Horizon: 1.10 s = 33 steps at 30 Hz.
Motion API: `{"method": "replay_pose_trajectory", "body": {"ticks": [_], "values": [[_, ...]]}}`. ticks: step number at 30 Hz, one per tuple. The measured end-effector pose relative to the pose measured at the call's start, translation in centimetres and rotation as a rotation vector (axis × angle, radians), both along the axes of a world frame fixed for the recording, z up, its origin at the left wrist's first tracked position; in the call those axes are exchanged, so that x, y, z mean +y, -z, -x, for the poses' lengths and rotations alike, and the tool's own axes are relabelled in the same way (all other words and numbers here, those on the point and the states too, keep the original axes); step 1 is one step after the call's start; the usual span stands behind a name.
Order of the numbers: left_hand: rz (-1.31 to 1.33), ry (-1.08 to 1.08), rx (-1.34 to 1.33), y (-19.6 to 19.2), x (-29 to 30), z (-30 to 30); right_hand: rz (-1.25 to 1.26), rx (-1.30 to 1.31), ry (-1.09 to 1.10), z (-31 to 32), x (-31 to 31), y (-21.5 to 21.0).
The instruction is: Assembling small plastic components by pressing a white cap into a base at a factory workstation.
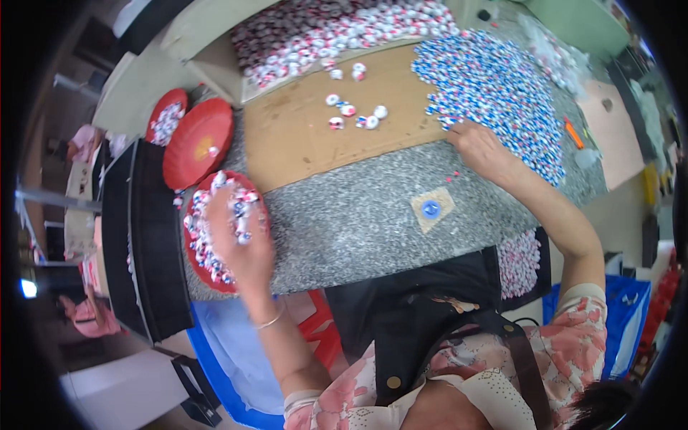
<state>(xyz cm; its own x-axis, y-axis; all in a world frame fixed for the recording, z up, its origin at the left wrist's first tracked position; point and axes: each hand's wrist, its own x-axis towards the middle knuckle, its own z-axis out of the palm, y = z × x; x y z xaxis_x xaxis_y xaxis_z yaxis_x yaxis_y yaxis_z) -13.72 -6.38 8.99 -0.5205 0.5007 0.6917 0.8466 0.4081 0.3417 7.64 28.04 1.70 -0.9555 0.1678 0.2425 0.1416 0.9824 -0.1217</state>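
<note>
My left hand (244, 240) is over a red bowl (267, 215) at the left end of the table, smeared by motion so its fingers are unclear. Small white, red and blue pieces (204, 247) fill that bowl. On the right, my right hand (479, 147) touches the near left edge of a wide heap of small blue-and-white pieces (494, 86). Its fingertips are pinched together; what is between them is too small to make out. Several round white-and-red pieces (372, 122) lie scattered on a brown cardboard sheet (301, 143) between my hands.
Behind the cardboard, a bin holds many white-and-red pieces (344, 32). Two more red bowls (188, 161) stand at the far left. A blue round part on a small tan pad (431, 208) rests on the speckled grey tabletop (344, 222). An orange tool (573, 134) lies far right.
</note>
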Motion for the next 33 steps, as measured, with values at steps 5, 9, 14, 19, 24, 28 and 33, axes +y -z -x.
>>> {"method": "replay_pose_trajectory", "body": {"ticks": [5, 9, 14, 19, 24, 28, 33], "values": [[0.023, 0.251, -0.250, 4.6, 10.2, 1.7, -0.145, -0.017, -0.070, -0.2, -0.5, -0.3], [0.135, 0.178, -0.425, 9.0, 16.1, 4.9, 0.106, 0.039, 0.091, -2.8, -2.1, -1.2], [-0.045, 0.349, -0.562, 9.3, 15.6, 3.2, 0.369, 0.130, 0.168, -7.9, -7.0, -1.5], [-0.202, 0.670, -1.372, 6.5, 8.9, -6.1, 0.328, -0.024, 0.113, -8.6, -6.8, -1.8], [-0.295, 0.647, -1.664, 8.6, 3.5, -11.3, 0.330, 0.000, 0.068, -8.4, -5.5, -1.5], [-0.414, 0.671, -1.746, 9.7, 1.4, -12.1, 0.421, -0.070, 0.072, -8.0, -6.3, -2.0], [-0.432, 0.730, -1.623, 8.6, 3.1, -11.6, 0.427, -0.004, -0.082, -5.1, -10.0, -4.4]]}}
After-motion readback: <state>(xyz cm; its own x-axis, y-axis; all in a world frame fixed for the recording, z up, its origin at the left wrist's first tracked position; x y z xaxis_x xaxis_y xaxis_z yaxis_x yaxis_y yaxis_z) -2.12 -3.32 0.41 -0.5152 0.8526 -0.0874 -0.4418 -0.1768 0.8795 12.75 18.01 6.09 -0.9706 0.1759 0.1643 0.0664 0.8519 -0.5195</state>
